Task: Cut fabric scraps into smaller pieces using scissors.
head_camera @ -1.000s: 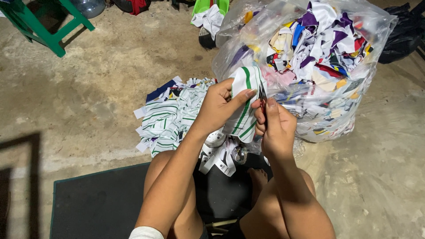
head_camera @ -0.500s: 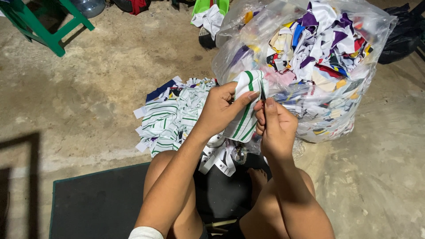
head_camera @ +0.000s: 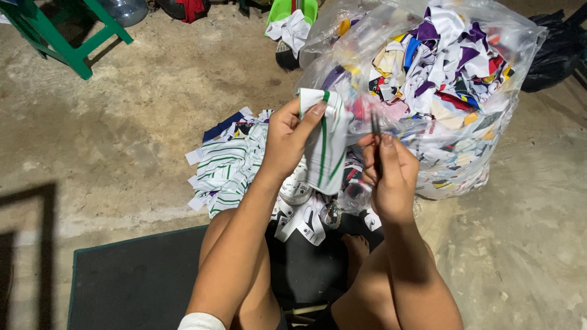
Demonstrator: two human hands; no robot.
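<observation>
My left hand [head_camera: 288, 139] holds up a white fabric piece with green stripes [head_camera: 328, 146], thumb pressed on its top edge. Just right of it, my right hand [head_camera: 389, 171] grips a small dark tool [head_camera: 375, 131] that looks like thread snips, its tip pointing up beside the fabric. Under both hands, more white printed fabric pieces [head_camera: 301, 214] lie across my lap. A pile of white and green striped pieces [head_camera: 226, 162] lies on the floor left of my hands.
A large clear plastic bag [head_camera: 440, 91] full of colourful fabric scraps stands right behind my hands. A dark mat [head_camera: 134, 281] lies under me on the concrete floor. At the far left is a green stool [head_camera: 55, 30], and at the far right a black bag [head_camera: 559, 49].
My hands have moved slightly apart. The right hand with the tool has drawn away to the right of the striped piece, which the left hand has lifted a little.
</observation>
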